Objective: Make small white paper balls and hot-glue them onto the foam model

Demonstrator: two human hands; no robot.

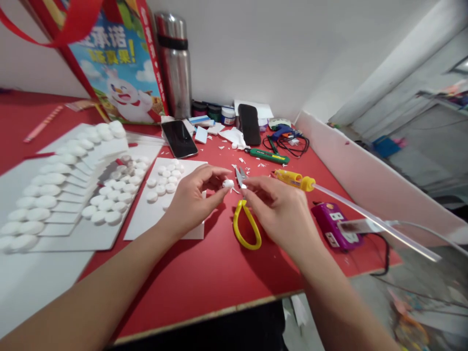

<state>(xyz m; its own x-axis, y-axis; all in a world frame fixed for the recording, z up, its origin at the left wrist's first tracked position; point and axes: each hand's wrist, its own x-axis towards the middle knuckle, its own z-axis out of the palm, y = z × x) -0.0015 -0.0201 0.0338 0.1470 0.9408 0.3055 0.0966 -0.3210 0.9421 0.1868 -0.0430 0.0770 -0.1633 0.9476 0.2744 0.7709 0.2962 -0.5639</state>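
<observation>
Working a small white piece [228, 184] at frame centre, the left hand [192, 197] pinches it; the right hand [283, 209] apparently grips a white bit [243, 186] near yellow-handled scissors [241, 204]. Steady fingertips seem called for.

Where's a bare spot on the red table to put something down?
The red table looks bare between the yellow-handled tool and the front edge. It's crowded at the back with phones, jars and scraps, and at left with white discs.

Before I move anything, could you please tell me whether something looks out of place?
Yes, mildly: white scraps lie strewn across the red table near the yellow-handled scissors and green cutter, looking untidy beside the orderly white discs.
</observation>
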